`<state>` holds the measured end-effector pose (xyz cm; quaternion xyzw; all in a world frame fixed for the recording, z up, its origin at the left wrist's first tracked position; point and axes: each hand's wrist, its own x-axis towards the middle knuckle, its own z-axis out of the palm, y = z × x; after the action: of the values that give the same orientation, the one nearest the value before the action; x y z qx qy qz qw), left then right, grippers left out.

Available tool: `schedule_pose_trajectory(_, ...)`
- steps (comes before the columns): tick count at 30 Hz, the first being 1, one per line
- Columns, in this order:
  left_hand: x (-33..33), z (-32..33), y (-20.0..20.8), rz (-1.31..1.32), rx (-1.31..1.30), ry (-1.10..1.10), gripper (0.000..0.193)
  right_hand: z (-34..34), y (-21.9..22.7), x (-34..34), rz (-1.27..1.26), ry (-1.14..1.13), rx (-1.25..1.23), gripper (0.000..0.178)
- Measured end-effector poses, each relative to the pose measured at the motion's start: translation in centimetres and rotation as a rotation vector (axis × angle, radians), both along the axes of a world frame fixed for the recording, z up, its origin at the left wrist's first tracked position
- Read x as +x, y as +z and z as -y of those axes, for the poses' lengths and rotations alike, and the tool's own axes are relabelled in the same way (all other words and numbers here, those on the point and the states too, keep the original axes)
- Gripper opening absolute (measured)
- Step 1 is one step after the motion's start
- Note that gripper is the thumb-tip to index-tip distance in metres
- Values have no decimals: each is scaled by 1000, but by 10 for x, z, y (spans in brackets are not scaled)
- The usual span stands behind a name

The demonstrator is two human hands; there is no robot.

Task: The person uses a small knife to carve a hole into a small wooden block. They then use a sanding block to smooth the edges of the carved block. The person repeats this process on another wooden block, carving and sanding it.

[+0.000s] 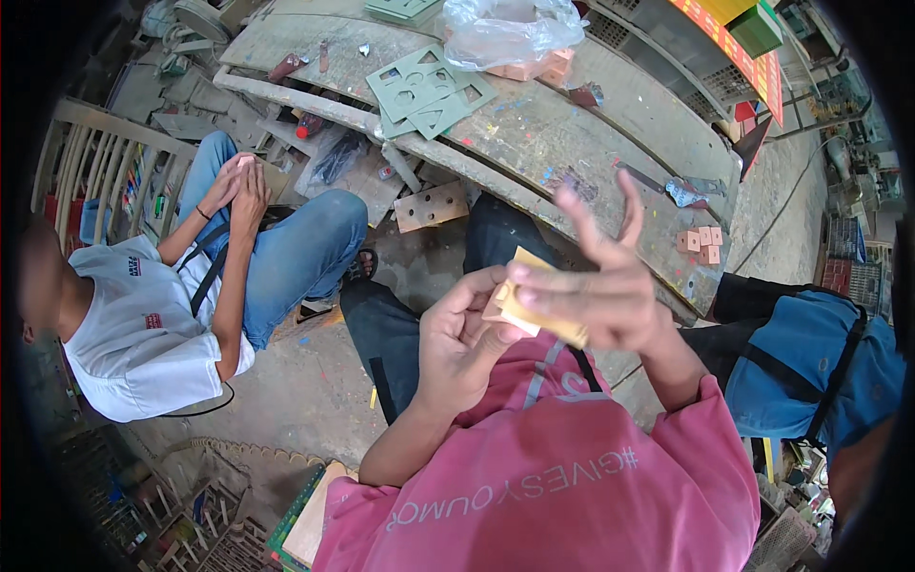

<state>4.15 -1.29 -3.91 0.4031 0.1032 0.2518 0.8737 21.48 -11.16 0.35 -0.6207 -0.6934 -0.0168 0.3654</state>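
Note:
My left hand (pixel 456 336) is closed on a small pale wooden block (pixel 495 302), held in front of my chest. Against the block lies a folded yellowish sheet that looks like sandpaper (pixel 562 326). My right hand (pixel 610 300), slightly blurred, pinches this sheet, with two of its fingers raised and spread. Fingers and sheet cover most of the block. Beyond my right hand, several small pinkish wooden blocks (pixel 703 243) sit grouped on the worktable (pixel 534 124).
Green sheets with cut-out shapes (pixel 424 88) and a clear plastic bag (pixel 510 33) by more blocks lie on the table. A person in a white shirt (pixel 152 324) sits left, holding a small piece. Someone in blue (pixel 801 357) is close on my right. A holed wooden board (pixel 431 208) leans below the table edge.

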Motion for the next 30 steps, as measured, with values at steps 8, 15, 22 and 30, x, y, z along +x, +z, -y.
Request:
schedule_pose_trajectory(8,-1,-1,4,-22,75,-43,40,3,13,-9,-82,191,-52,32)
schedule_pose_trajectory(15,-8,4,7,-59,3,-30,47,0,11,-4,-39,227,94,25)
schedule_pose_trajectory(22,-11,1,9,-66,58,-40,49,-6,19,11,-35,180,21,25)
schedule_pose_trajectory(30,-4,-1,10,24,44,-48,43,-9,16,13,12,168,8,22)
